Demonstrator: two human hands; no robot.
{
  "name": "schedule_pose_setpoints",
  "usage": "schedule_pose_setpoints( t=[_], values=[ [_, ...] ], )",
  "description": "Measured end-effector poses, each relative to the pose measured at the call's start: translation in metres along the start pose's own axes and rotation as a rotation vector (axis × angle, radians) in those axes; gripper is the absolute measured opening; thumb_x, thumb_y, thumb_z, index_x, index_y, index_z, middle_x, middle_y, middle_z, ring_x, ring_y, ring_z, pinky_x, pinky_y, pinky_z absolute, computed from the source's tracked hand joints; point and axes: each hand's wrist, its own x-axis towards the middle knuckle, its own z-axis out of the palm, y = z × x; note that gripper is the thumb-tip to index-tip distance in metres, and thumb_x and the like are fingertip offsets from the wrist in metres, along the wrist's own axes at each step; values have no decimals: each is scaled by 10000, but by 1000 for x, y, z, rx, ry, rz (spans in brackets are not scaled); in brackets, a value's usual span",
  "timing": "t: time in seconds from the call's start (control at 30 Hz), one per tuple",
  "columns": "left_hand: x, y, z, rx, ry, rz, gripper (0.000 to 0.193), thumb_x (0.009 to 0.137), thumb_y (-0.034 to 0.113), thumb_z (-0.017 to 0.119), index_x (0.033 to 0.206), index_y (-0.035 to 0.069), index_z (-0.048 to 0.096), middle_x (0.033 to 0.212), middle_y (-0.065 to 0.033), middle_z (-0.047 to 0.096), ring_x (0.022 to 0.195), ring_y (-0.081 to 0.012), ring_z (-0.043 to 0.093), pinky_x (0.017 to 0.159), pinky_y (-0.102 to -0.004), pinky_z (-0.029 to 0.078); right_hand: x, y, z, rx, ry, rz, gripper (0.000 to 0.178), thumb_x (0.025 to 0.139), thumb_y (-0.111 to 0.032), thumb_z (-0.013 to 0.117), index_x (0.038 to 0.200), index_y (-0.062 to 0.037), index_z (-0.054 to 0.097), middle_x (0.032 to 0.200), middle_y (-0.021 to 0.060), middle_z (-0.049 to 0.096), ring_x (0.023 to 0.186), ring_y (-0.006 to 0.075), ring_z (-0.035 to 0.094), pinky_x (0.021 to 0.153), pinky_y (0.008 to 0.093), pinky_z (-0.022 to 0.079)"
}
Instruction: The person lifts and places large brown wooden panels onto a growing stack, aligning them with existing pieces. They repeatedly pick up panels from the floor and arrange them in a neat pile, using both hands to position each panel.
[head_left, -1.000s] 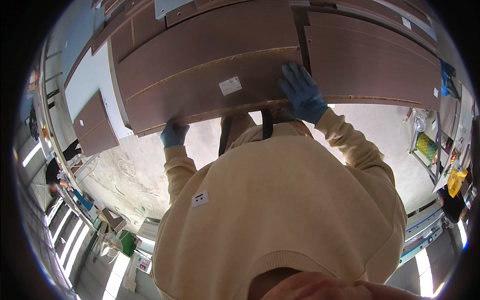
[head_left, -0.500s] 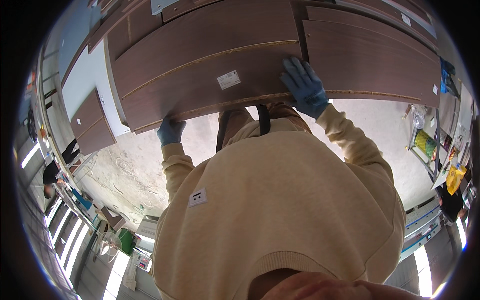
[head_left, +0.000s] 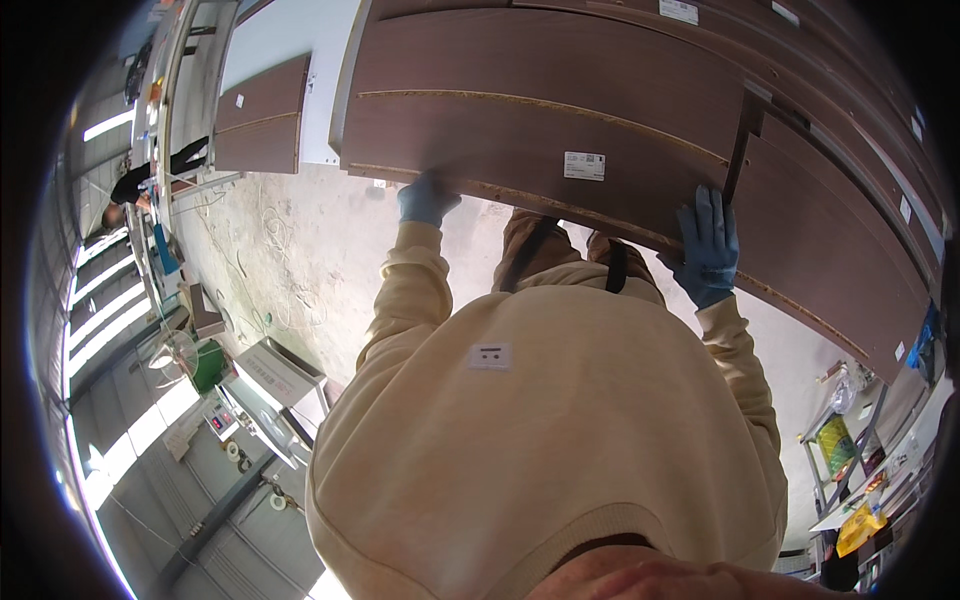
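A dark brown board [head_left: 500, 140] with a white label and a raw chipboard edge lies across in front of me. My left hand [head_left: 428, 198], in a blue glove, is at the near edge toward the board's left end. Its fingers are curled at that edge and partly hidden by it. My right hand [head_left: 711, 248], gloved in blue too, rests at the right end of the same board. Its fingers stretch flat over the top face, close to the gap before the neighbouring brown board [head_left: 830, 225].
More brown panels [head_left: 560, 50] are stacked beyond. At the left, a smaller brown panel [head_left: 258, 140] lies on a pale surface. A person in dark clothes [head_left: 140, 185] is at the far left. A cardboard box [head_left: 280, 372] and a fan [head_left: 175, 352] stand lower left.
The whole view has turned, so the boards now slant down to the right. Both hands appear farther right in the picture, still at the labelled board.
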Motion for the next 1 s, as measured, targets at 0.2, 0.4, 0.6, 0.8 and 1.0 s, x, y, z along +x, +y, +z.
schedule_pose_setpoints(
  t=[0.2, 0.4, 0.6, 0.8, 1.0],
  values=[
    [-14, 40, 12, -49, 97, -122, 225, 982, 204, 660, 1039, -7, 716, 900, -176, 733, 719, -340, 725, 578, -480, 647, 1, -1, 0, 8, 60, -32, 775, 669, -455, 859, 1307, -82, 623, 1592, 225, 458, 1472, 436, 443, 1200, 596, 387],
    [-36, 102, 23, -131, 100, -306, 228, 958, 213, 686, 1071, 17, 708, 896, -162, 745, 732, -317, 742, 619, -449, 662, -2, -1, 2, -3, 37, -25, 788, 665, -439, 865, 1325, -88, 618, 1605, 227, 448, 1474, 436, 442, 1200, 600, 381],
    [-31, 92, 10, 40, 6, -205, 288, 975, 239, 674, 1124, -7, 678, 886, -184, 751, 714, -345, 767, 609, -447, 657, -1, -1, 3, 6, 44, -29, 827, 649, -440, 890, 1345, -89, 615, 1614, 222, 442, 1481, 435, 436, 1205, 600, 372],
    [-42, 118, 9, -30, -43, -292, 354, 1001, 317, 683, 1066, -31, 684, 820, -203, 732, 696, -364, 768, 591, -460, 651, -5, -1, -1, 21, 39, -9, 882, 625, -449, 924, 1366, -86, 613, 1611, 217, 444, 1487, 425, 432, 1205, 604, 370],
    [-60, 153, 28, -189, 96, -500, 389, 1044, 373, 611, 1124, 0, 687, 836, -173, 738, 696, -316, 766, 562, -399, 641, -26, 7, -5, -10, 147, 56, 907, 669, -506, 857, 1385, -25, 577, 1568, 243, 484, 1442, 447, 481, 1185, 596, 395]
  ],
)
